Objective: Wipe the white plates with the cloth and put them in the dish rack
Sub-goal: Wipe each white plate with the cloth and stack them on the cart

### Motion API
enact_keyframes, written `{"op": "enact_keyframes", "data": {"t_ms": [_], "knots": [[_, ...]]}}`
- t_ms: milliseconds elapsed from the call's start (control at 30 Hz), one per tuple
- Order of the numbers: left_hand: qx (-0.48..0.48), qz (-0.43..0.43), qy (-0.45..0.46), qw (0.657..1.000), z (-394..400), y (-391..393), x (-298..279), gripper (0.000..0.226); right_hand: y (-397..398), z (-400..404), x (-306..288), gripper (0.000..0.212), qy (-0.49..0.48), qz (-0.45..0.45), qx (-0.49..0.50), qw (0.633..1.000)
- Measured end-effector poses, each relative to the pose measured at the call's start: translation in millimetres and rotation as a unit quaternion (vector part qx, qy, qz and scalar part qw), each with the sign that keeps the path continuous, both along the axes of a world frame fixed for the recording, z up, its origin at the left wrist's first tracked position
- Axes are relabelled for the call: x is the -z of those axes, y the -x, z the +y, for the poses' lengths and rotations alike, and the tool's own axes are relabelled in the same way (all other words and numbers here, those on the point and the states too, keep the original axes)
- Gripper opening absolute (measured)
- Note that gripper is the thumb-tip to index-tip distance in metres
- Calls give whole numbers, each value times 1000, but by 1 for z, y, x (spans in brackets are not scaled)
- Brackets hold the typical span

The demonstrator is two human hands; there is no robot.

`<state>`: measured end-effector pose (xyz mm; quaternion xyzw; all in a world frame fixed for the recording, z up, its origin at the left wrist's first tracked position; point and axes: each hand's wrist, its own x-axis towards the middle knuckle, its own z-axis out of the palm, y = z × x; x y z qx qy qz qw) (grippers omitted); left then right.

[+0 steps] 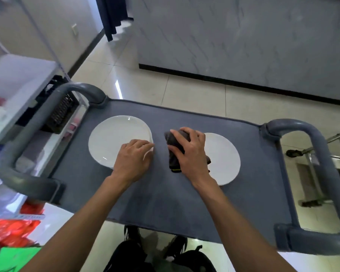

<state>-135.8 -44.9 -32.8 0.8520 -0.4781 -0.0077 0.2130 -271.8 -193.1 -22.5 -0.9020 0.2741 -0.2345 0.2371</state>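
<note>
I see two white plates lying flat on the grey cart top (165,193), well apart, one left (114,138), one right (224,160). The dark cloth (174,154) is bunched, its long axis running away from me and slightly left, between the plates and overlapping the right plate's left edge. My right hand (190,152) lies palm down over the cloth, fingers curled round it, thumb on its left side, the cloth poking out beyond the fingertips and below the thumb. My left hand (133,160) is palm down, fingers curled on the left plate's near right rim; I can't tell whether it's gripping the plate.
</note>
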Motion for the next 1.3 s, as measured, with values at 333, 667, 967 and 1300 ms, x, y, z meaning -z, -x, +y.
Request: {"op": "enact_keyframes", "data": {"t_ms": [333, 667, 967, 1300], "knots": [[-95, 22, 60, 993, 72, -85, 1, 25, -100, 58, -3, 40, -18, 1, -72, 997], [-198, 145, -22, 969, 93, -133, 31, 49, -161, 89, 4, 41, -11, 60, -98, 993], [-239, 205, 13, 949, 96, -140, 39, 38, -173, 98, 35, 49, 70, 198, -124, 970], [-264, 224, 38, 938, 90, -138, 34, 27, -165, 102, 46, 52, 52, 166, -108, 979]]}}
